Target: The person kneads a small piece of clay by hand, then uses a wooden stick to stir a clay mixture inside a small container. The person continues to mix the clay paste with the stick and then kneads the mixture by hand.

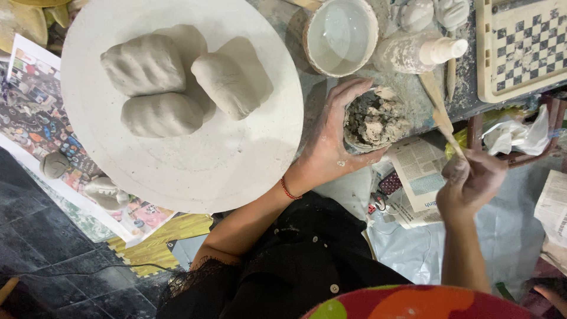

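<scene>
My left hand [331, 145] is wrapped around a small round container [376, 121] filled with grey clay scraps and slip, at the edge of a dirty worktable. My right hand [472, 180] grips a thin wooden modelling tool [442, 109] whose tip points up toward the container's right side. A red thread bracelet [289, 190] circles my left wrist. Left of the container lies a large round white plaster bat [248, 159] carrying three lumps of grey clay [144, 65].
A bowl of cloudy water [341, 35] and a clay-smeared squeeze bottle [416, 52] stand behind the container. A checkered board [522, 41] is at the top right. Newspaper [419, 171], plastic sheeting and small clay pieces [54, 165] lie on the floor.
</scene>
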